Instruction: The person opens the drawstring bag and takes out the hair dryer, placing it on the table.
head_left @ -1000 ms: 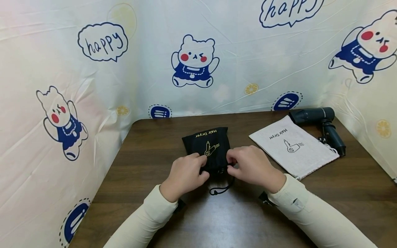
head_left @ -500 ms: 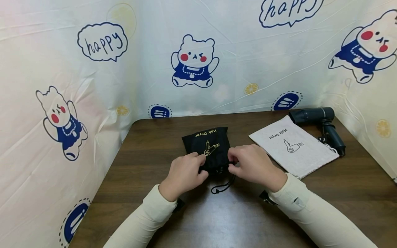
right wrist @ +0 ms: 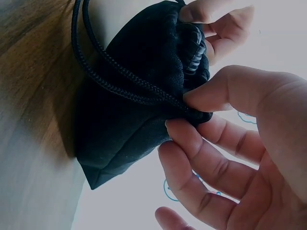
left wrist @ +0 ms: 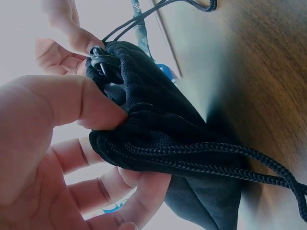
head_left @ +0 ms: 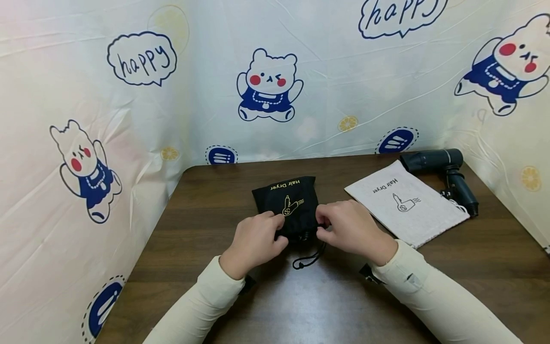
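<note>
Braided cords (left wrist: 211,148) are trailed from both sides of a black pouch (head_left: 290,205), which is rested midway along the table (head_left: 301,310), its mouth turned from the far edge. Both sides of that mouth are pinched between thumb and bent fingers by the left hand (head_left: 258,239) and right hand (head_left: 354,229). Inside, dimly lit, a dark ribbed piece (right wrist: 194,52), perhaps coiled cable, is glimpsed. Toward the table's far right corner a white pouch (head_left: 406,205) is laid flat; at that corner a dark hair dryer (head_left: 434,161) is placed
</note>
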A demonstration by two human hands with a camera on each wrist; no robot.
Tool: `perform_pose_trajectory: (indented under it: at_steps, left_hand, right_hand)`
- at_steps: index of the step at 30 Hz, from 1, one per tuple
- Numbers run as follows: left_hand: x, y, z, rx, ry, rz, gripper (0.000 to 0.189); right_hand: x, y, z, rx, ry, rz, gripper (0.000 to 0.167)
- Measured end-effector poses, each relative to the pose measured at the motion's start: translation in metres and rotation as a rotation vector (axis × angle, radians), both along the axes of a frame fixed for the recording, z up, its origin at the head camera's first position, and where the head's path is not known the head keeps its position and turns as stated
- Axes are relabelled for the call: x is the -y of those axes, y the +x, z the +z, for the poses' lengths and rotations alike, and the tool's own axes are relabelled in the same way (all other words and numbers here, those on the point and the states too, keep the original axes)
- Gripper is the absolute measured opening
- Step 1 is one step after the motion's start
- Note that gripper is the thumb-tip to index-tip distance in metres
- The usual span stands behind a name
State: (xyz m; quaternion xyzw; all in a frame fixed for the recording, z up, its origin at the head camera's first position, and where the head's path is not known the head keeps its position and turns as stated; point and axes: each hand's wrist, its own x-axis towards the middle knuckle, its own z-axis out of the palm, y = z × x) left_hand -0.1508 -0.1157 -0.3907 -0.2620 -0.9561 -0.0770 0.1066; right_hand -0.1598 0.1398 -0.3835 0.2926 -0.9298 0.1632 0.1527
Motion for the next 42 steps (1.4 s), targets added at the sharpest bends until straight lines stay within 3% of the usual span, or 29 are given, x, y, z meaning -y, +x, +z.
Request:
perform_pose_trajectory:
  at_steps: [9, 23, 30, 42]
  left_hand:
    - [-0.003, -0.004, 0.0, 0.002, 0.0, -0.006, 0.025]
    - [-0.005, -0.003, 0.0, -0.001, -0.002, 0.001, 0.025]
    - [0.002, 0.001, -0.003, 0.005, -0.005, 0.035, 0.017]
    - [0.0, -0.002, -0.006, 0.004, 0.0, 0.033, 0.008]
  right_hand:
    - [-0.004, -0.001, 0.001, -0.027, 0.0, -0.007, 0.02]
    - [-0.006, -0.001, -0.001, -0.002, 0.01, -0.023, 0.019]
    - [0.001, -0.002, -0.004, 0.005, 0.019, -0.005, 0.017]
    - [-0.001, 0.0, -0.001, 0.019, 0.018, -0.024, 0.016]
